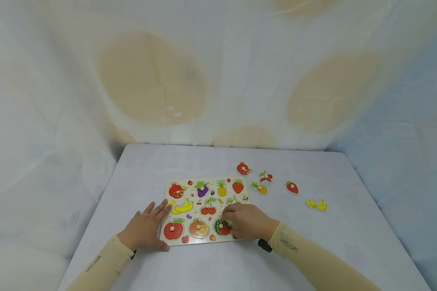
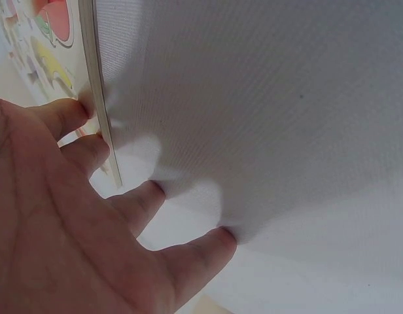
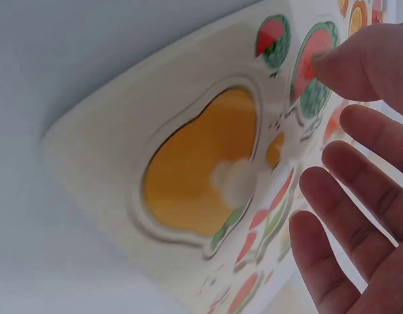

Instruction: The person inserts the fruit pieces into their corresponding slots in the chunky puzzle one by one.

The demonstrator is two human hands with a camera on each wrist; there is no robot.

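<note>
A flat fruit puzzle board [image 1: 180, 181] lies on the table. My left hand [image 1: 144, 226] is spread at its left edge; in the left wrist view, two fingertips touch the board and two press the cloth. My right hand [image 1: 249, 222] is over the board's right side. Its thumb [image 3: 355, 65] touches the watermelon piece [image 3: 307, 65], while the other fingers stay extended, nothing held. A yellow pear piece [image 3: 201, 163] with a knob sits in its recess nearby; the right hand hides that corner in the head view. Knobbed apple [image 1: 173, 234] and orange [image 1: 199, 233] pieces sit along the near row.
Loose pieces lie right of the board: a pomegranate [image 1: 243, 169], a cherry piece [image 1: 266, 176], a pineapple [image 1: 259, 188], a strawberry [image 1: 292, 187] and bananas [image 1: 316, 205]. White cloth [image 1: 371, 178] covers the table, and a spotted curtain [image 1: 240, 81] hangs behind it.
</note>
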